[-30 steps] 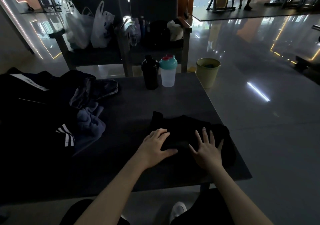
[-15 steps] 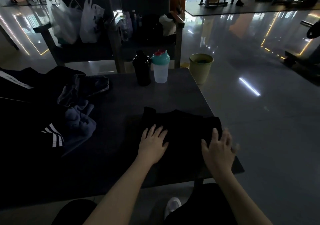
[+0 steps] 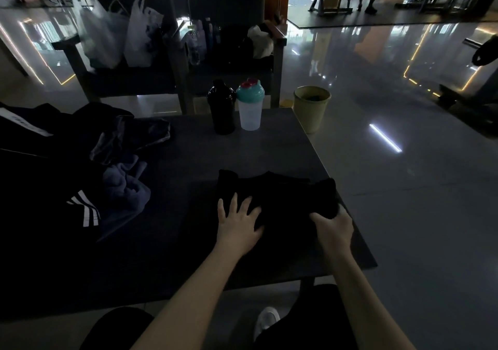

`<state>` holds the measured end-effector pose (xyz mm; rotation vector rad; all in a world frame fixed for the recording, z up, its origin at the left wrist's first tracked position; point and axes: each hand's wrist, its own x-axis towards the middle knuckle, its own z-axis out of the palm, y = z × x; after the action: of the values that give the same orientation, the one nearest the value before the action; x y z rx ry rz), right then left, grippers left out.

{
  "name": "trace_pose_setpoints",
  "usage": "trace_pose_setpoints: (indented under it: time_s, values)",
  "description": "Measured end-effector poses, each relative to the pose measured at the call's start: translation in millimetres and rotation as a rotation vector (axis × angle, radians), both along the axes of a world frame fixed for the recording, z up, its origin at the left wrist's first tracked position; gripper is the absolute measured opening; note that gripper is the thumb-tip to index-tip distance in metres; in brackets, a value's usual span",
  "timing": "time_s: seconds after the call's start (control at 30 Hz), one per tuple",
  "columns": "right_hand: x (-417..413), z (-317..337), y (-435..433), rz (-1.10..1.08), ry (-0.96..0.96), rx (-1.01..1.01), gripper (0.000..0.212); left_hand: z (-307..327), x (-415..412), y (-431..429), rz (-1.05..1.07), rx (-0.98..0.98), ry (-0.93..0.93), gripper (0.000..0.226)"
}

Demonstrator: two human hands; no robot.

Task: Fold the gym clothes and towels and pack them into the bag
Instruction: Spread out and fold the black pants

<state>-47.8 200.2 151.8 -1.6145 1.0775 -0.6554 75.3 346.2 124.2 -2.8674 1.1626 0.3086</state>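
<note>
Black cloth, a partly folded garment (image 3: 275, 196), lies near the front right corner of the tabletop (image 3: 188, 147). A second ago both palms lay flat on it, smoothing. Now only the left hand (image 3: 239, 223) rests there, fingers straight and spread, pinning the left half. The right hand (image 3: 332, 227) has slid out to the right edge and curled its fingers round the fabric, thumb on top, gripping a bunched fold. I judge that the smoothing is over and the next fold is starting, probably the right side drawn across toward the left hand. This one piece is close to finished, but none of it is packed.

More is waiting. On the left of the tabletop sits a loose heap: a dark jacket (image 3: 83, 209) with white stripes, a blue towel (image 3: 124, 188) crumpled just beside it, and grey cloth further back. I cannot pick out the packing bag in that dark heap.

As for containers, a black bottle (image 3: 222, 107) and a clear shaker (image 3: 250, 109) with a teal lid stand side by side at the far edge, both capped, contents not readable. A yellowish bin (image 3: 311, 112) stands on the floor just past the far right corner, with something dark inside. Two pale plastic bags (image 3: 107, 34) bulge on the left chair (image 3: 129, 80) behind.
</note>
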Motion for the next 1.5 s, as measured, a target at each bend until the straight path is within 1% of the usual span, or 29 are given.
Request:
trace_pose_setpoints:
  time_s: [0.1, 0.17, 0.2, 0.3, 0.33, 0.37, 0.4, 0.47, 0.5, 0.57, 0.6, 0.63, 0.67, 0.73, 0.77, 0.83, 0.9, 0.93, 0.97, 1.0, 1.03, 1.1, 1.17, 1.23, 1.27, 1.33, 1.37, 1.43, 1.5]
  values:
    - [16, 9, 17, 0.183, -0.075, -0.24, 0.03, 2, 6, 0, 0.031, 0.022, 0.071, 0.053]
    - [26, 2, 24, 0.381, 0.007, -0.439, 0.033, 3, 9, 1, 0.044, -0.077, 0.12, 0.047]
    - [29, -3, 26, 0.487, 0.081, -0.482, 0.034, 2, 10, 2, 0.075, -0.21, 0.188, 0.045]
    - [31, -12, 33, 0.663, 0.295, -0.546, 0.042, 7, 14, 11, 0.352, -0.718, 0.608, 0.045]
    - [30, -13, 36, 0.683, 0.356, -0.585, 0.047, 8, 17, 12, 0.407, -0.823, 0.701, 0.05]
    - [30, -14, 38, 0.707, 0.405, -0.601, 0.051, 9, 18, 12, 0.427, -0.864, 0.745, 0.058]
    - [29, -12, 40, 0.734, 0.438, -0.607, 0.052, 10, 20, 11, 0.421, -0.846, 0.737, 0.062]
    - [30, -10, 40, 0.789, 0.442, -0.558, 0.049, 12, 20, 6, 0.358, -0.675, 0.568, 0.06]
    - [30, -10, 37, 0.808, 0.405, -0.488, 0.046, 11, 22, 4, 0.307, -0.588, 0.472, 0.06]
    - [30, -8, 29, 0.782, 0.249, -0.321, 0.042, 11, 26, 2, 0.205, -0.477, 0.341, 0.062]
    - [29, -7, 23, 0.754, 0.184, -0.305, 0.043, 10, 28, 2, 0.149, -0.432, 0.301, 0.062]
    - [29, -7, 15, 0.742, 0.178, -0.363, 0.048, 9, 29, 3, 0.101, -0.401, 0.288, 0.062]
    - [30, -6, 7, 0.761, 0.252, -0.486, 0.054, 10, 30, 2, 0.055, -0.388, 0.287, 0.061]
    - [29, -7, -2, 0.885, 0.474, -0.751, 0.065, 14, 34, 1, -0.035, -0.401, 0.272, 0.06]
    - [29, -9, -4, 0.957, 0.594, -0.781, 0.068, 16, 37, -1, -0.073, -0.408, 0.243, 0.06]
    - [27, -8, -2, 1.02, 0.759, -0.733, 0.071, 17, 40, -3, -0.1, -0.412, 0.088, 0.062]
    - [23, -9, 2, 1.015, 0.796, -0.751, 0.08, 19, 35, -2, -0.052, -0.392, -0.124, 0.061]
    - [21, -9, 5, 1.005, 0.804, -0.791, 0.085, 18, 31, 0, -0.03, -0.379, -0.181, 0.057]
    - [18, -10, 7, 0.992, 0.81, -0.824, 0.09, 17, 28, 1, -0.02, -0.375, -0.178, 0.052]
    - [15, -11, 10, 0.98, 0.804, -0.848, 0.093, 15, 26, 2, -0.01, -0.381, -0.11, 0.045]
    - [12, -12, 14, 0.976, 0.793, -0.86, 0.098, 15, 27, 5, 0.006, -0.398, 0.007, 0.041]
    - [5, -12, 20, 0.989, 0.756, -0.859, 0.109, 18, 31, 11, 0.022, -0.41, 0.227, 0.042]
    - [0, -12, 24, 0.977, 0.703, -0.848, 0.11, 21, 34, 16, -0.022, -0.373, 0.264, 0.043]
    - [-4, -18, 26, 0.928, 0.612, -0.866, 0.097, 23, 35, 17, -0.087, -0.321, 0.219, 0.046]
    - [-6, -23, 26, 0.886, 0.541, -0.883, 0.087, 23, 35, 17, -0.092, -0.318, 0.219, 0.047]
    - [-9, -33, 25, 0.792, 0.396, -0.998, 0.061, 24, 39, 17, -0.079, -0.334, 0.241, 0.046]
    - [-10, -37, 24, 0.763, 0.352, -1.079, 0.052, 25, 42, 18, -0.075, -0.341, 0.242, 0.044]
    - [-8, -43, 19, 0.762, 0.349, -1.209, 0.041, 24, 46, 20, -0.061, -0.36, 0.255, 0.04]
    - [-2, -42, 17, 0.79, 0.386, -1.262, 0.04, 25, 49, 21, -0.042, -0.381, 0.249, 0.033]
